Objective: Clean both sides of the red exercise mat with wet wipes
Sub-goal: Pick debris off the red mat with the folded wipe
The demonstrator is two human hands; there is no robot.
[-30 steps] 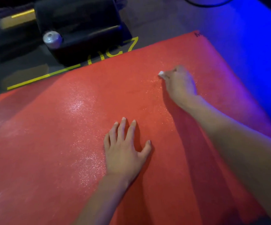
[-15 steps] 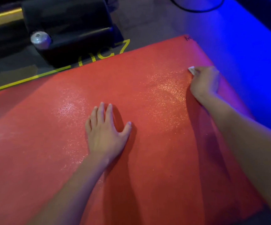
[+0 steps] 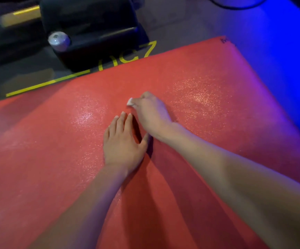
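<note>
The red exercise mat (image 3: 208,72) lies flat on the floor and fills most of the view, with wet, glistening patches at its centre and right. My left hand (image 3: 123,142) rests flat on the mat near the middle, fingers straight and together. Just beyond it, my right hand (image 3: 151,113) holds a small white wet wipe (image 3: 130,102) against the mat; only a corner of the wipe shows past the fingers.
A black piece of gym equipment (image 3: 90,31) with a silver knob (image 3: 59,40) stands past the mat's far edge. Yellow line and lettering (image 3: 127,56) mark the dark floor. Blue light (image 3: 280,42) falls on the floor at the right.
My right hand has swept the wipe from the mat's right edge leftward to the centre, beside my left hand. The left hand stays flat on the mat.
</note>
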